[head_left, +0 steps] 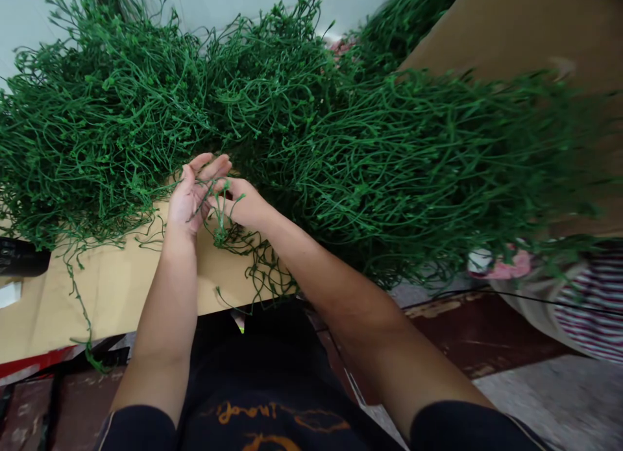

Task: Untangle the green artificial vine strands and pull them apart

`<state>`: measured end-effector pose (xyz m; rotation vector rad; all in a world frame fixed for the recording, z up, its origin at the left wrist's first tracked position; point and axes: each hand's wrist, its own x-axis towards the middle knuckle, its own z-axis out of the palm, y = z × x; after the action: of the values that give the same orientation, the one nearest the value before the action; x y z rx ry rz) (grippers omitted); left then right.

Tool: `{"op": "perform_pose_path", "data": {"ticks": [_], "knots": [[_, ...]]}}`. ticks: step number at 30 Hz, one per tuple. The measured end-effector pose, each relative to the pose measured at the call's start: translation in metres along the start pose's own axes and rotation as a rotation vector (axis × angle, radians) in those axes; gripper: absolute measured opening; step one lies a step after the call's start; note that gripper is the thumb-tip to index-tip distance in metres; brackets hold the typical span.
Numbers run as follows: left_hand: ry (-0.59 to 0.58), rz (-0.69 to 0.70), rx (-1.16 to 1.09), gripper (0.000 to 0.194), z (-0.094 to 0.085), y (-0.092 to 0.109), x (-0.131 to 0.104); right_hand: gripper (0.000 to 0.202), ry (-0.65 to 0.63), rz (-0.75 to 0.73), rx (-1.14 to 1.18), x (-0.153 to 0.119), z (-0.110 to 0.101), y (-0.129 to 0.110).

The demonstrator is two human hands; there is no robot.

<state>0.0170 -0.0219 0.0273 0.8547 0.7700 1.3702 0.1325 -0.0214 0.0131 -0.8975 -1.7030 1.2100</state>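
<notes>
Masses of thin green artificial plant stems [121, 107] with small budded tips are heaped across the table. My left hand [187, 198] is palm up in front of the heap, its fingers stretched out and a thin stem lying across the palm. Close against it, my right hand [243, 201] has its fingers bent together on a small sprig of green stems [221, 214], whose budded tips hang below the fingers. The exact grip of the right fingertips is partly hidden. Loose strands lie on the cardboard [121, 279] under my hands.
A large bundle of stems [413, 172] reaches far to the right, before a big brown cardboard sheet [525, 36]. At left are a black cylindrical object [22, 256] and a small white piece [10, 294]. Striped fabric [596, 302] and pink cloth [511, 263] lie at right.
</notes>
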Motion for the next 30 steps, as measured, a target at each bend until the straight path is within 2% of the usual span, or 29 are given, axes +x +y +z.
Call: {"op": "perform_pose_path", "data": {"ticks": [4,7,9,14,17,20,25,30], "knots": [[0.144,0.044,-0.017,0.039,-0.013,0.008,0.005,0.031,0.042,0.098,0.178,-0.004,-0.007,0.001],[0.188,0.037,0.04,0.039,-0.017,0.012,0.005,0.035,0.06,0.112,0.262,-0.007,-0.012,-0.003],[0.157,0.02,0.127,0.038,-0.015,0.011,0.003,0.036,0.058,0.103,0.298,-0.009,-0.013,-0.005],[-0.041,-0.042,0.377,0.023,-0.003,0.002,-0.004,0.036,0.006,0.078,0.273,-0.009,-0.018,-0.005],[-0.097,-0.05,0.392,0.022,-0.001,0.0,-0.005,0.03,0.05,0.04,0.152,-0.009,-0.021,-0.007],[-0.102,-0.031,0.322,0.021,-0.001,0.002,-0.006,0.028,0.042,0.03,0.025,-0.011,-0.02,-0.011],[0.004,-0.047,0.208,0.022,0.0,0.006,-0.004,0.028,0.097,0.052,-0.071,-0.012,-0.013,-0.014],[0.186,0.058,0.065,0.023,-0.008,0.012,0.003,0.031,0.335,0.088,-0.05,-0.013,-0.026,-0.012]]}}
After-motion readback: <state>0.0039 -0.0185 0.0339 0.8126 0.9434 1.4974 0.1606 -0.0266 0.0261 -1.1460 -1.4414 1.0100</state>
